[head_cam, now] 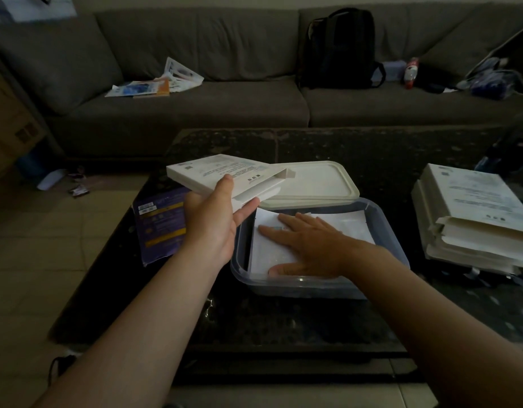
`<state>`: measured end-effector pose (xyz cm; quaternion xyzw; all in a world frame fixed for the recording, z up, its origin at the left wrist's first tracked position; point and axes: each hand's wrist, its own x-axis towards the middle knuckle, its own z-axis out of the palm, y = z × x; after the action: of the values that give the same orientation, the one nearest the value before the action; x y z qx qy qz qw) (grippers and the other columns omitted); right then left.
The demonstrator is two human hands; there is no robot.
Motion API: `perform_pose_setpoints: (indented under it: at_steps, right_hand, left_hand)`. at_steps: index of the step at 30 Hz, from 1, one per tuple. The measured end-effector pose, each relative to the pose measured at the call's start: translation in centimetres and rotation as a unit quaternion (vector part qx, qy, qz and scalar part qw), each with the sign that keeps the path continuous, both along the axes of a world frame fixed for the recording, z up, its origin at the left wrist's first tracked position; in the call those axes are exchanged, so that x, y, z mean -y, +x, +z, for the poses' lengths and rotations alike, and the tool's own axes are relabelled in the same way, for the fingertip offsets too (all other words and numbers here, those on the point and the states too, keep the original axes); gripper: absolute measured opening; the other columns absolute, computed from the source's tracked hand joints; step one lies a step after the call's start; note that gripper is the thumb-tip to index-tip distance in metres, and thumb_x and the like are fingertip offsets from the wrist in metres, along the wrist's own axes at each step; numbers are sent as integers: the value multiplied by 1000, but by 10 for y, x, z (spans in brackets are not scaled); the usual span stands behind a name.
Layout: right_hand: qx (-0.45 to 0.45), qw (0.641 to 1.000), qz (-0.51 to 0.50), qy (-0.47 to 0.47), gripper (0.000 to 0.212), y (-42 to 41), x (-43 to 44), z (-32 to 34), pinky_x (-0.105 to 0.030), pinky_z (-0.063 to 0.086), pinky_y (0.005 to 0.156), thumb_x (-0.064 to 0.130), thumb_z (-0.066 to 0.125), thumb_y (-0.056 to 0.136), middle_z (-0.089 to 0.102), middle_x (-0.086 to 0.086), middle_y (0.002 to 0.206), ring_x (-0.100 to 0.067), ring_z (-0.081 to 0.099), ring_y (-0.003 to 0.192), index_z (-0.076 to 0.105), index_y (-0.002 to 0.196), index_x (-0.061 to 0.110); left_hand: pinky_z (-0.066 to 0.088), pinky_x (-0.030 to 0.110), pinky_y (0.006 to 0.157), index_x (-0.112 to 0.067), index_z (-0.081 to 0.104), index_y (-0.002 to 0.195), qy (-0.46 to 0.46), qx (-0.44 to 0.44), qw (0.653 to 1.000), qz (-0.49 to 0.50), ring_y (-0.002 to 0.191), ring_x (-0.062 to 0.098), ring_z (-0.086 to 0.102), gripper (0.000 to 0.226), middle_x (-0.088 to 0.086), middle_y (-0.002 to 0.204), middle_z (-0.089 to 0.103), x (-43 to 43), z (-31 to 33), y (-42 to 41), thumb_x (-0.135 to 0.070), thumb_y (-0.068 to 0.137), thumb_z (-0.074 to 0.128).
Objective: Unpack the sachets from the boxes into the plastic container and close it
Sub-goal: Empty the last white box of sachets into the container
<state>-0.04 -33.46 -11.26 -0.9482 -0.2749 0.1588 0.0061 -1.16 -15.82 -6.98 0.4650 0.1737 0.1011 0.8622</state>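
A clear plastic container [392, 231] sits on the dark table with white sachets [266, 248] lying inside. My right hand [307, 245] lies flat on the sachets, fingers straight and spread. My left hand [213, 219] grips a flat white box [225, 175] from below, thumb on top, holding it above the container's left rim with its open end toward the right. The container's white lid [316, 184] lies just behind the container. A stack of several white boxes [472, 213] stands at the right.
A purple flattened box [160, 225] lies on the table [313, 148] at the left. Behind is a grey sofa [195, 107] with papers [160, 83], a black backpack [339, 48] and a bottle [410, 72]. Tiled floor lies to the left.
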Motion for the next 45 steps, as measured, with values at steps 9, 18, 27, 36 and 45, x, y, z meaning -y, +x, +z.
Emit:
perform_pose_setpoints:
  at_steps: [9,18,27,36,45]
  right_hand:
    - [-19,1000,-5,-8,87,-2,0,2,-60,1,117,82,34,82,-9,3,165,-32,-3,150,-17,146,54]
    - [139,937,-132,291,46,-17,-3,25,-39,47,101,60,56,88,59,7,129,-11,55,116,59,126,33]
    - [190,893,-190,362,35,-25,-14,28,-28,55,77,37,58,95,61,16,79,-3,61,74,52,129,29]
    - [206,897,-194,339,53,-16,-16,20,-41,59,75,44,53,95,70,5,81,-12,66,76,34,143,33]
    - [187,925,-157,290,43,-16,-17,17,-43,57,78,43,53,92,67,3,103,-16,65,87,41,133,38]
  left_hand:
    - [66,35,70,-14,54,134,2,0,1000,-6,110,25,73,33,10,124,69,4,-2,-1,-14,102,65]
    - [67,39,75,-13,57,135,-15,-3,1000,-27,110,28,74,33,13,126,70,1,1,-4,-16,103,65]
    - [67,37,72,-16,61,122,-28,-23,998,-53,103,28,76,19,14,118,73,9,4,-8,-24,105,61]
    - [66,37,73,-13,62,126,-7,-19,997,-77,104,28,76,23,15,122,72,8,5,-10,-25,106,61]
    - [65,37,67,-7,57,138,47,-9,993,-105,100,29,78,35,16,119,75,12,2,-10,-20,106,60]
